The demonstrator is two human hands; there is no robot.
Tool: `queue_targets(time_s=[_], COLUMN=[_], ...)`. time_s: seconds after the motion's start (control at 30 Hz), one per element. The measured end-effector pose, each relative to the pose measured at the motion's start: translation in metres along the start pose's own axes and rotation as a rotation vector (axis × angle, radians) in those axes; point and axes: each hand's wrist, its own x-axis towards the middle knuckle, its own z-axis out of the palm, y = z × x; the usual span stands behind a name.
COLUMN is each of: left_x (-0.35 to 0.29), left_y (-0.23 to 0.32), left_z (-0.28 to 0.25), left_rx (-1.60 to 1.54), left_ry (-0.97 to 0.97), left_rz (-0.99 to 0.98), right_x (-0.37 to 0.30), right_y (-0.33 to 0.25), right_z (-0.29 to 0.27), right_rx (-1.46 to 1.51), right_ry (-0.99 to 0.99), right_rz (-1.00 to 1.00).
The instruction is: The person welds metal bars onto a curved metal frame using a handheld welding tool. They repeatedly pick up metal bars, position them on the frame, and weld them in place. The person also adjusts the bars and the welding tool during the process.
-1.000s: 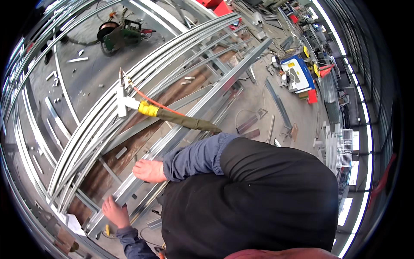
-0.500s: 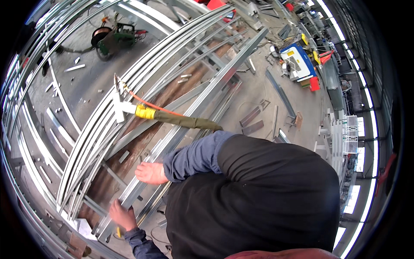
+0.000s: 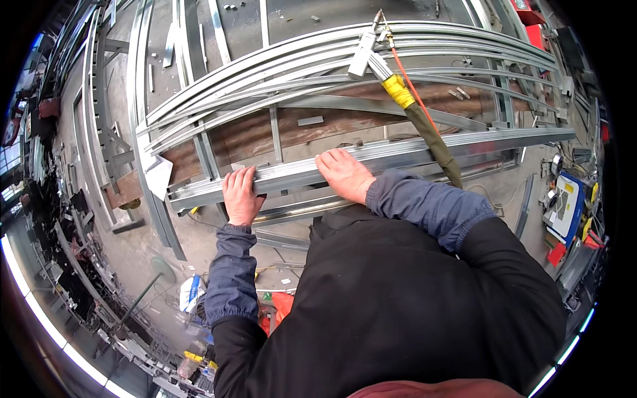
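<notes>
A long silver metal profile [image 3: 411, 154] lies across in front of me, with grooves along its top. Near its left end my left hand [image 3: 241, 196] is closed on it, fingers over the top and thumb low on the near side. Farther right, my right hand [image 3: 345, 174] grips the top edge with bent fingers. Beyond the profile, a torch-like tool [image 3: 363, 54] with a pale angular head rests on a bundle of thin metal strips [image 3: 279, 56]. Yellow wrapping [image 3: 398, 91] and an olive sleeve [image 3: 428, 136] cover its lead, which crosses over the profile to the right of my hand.
A rust-brown beam [image 3: 245, 136] runs under the metal strips. Steel bars [image 3: 141, 99] cross at the left, beside a white sheet [image 3: 158, 174]. A blue and white machine [image 3: 565, 207] stands at the right. On the floor at lower left is a post with a round base [image 3: 161, 270].
My view has swung round, so the profile now runs nearly level across it instead of steeply slanted. Both hands are still on the profile.
</notes>
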Motion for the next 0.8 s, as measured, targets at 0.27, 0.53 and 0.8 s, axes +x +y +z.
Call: queue_targets(time_s=[0.27,0.53,0.8], left_x=[-0.001,0.005,0.035], left_y=[0.002,0.023,0.142], left_z=[0.001,-0.017,0.006], left_rx=[0.008,0.017,-0.172], left_ry=[-0.01,-0.067,-0.047], left_rz=[-0.001,0.046,0.133], right_x=[-0.001,-0.001,0.003], right_y=[0.001,0.002,0.002], right_z=[-0.002,0.0,0.001], right_rx=[-0.027,-0.019,0.003], right_ry=[-0.016,-0.028,-0.056], right_rz=[0.001,0.016,0.0])
